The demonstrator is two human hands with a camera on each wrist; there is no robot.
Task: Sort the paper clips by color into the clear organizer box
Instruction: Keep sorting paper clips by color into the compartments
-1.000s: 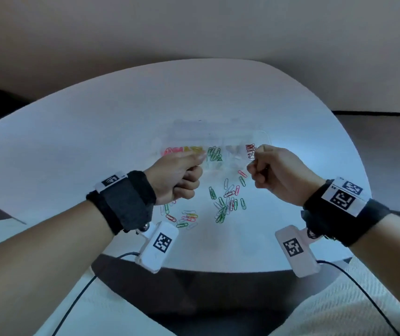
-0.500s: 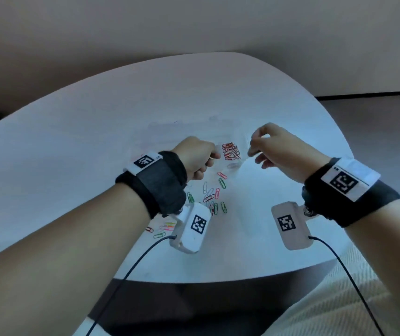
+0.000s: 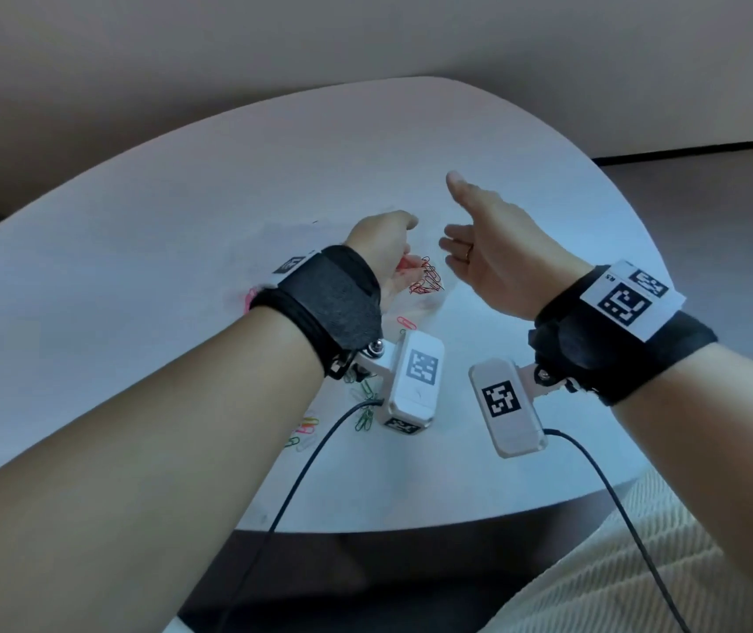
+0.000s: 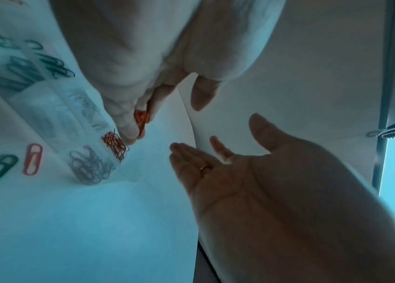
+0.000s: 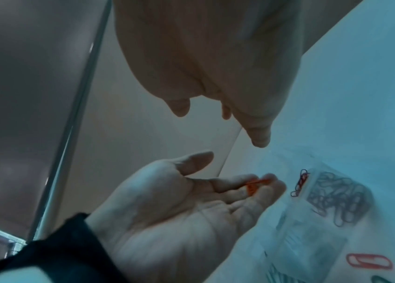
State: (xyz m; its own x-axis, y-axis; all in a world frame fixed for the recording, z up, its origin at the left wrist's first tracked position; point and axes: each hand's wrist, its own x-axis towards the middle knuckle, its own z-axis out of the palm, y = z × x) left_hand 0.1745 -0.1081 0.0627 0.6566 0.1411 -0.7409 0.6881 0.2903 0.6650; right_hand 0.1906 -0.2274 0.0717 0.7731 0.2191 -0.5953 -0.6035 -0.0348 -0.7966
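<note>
while fingers [image 4: 128, 122] pinch wiry red clips [image 4: 141, 117]

red clips [image 3: 429, 281]: bunched in end compartment | clear organizer box [image 4: 53, 107]: on table | loose clips [image 3: 363, 418]: beside box

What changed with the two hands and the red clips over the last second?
The right hand, which was pinched shut near the red clips at the organizer box's end, has opened flat and holds nothing. The left hand moved right, to the red clips in the box, and holds red clips in its fingers. Loose clips still lie on the table.
</note>
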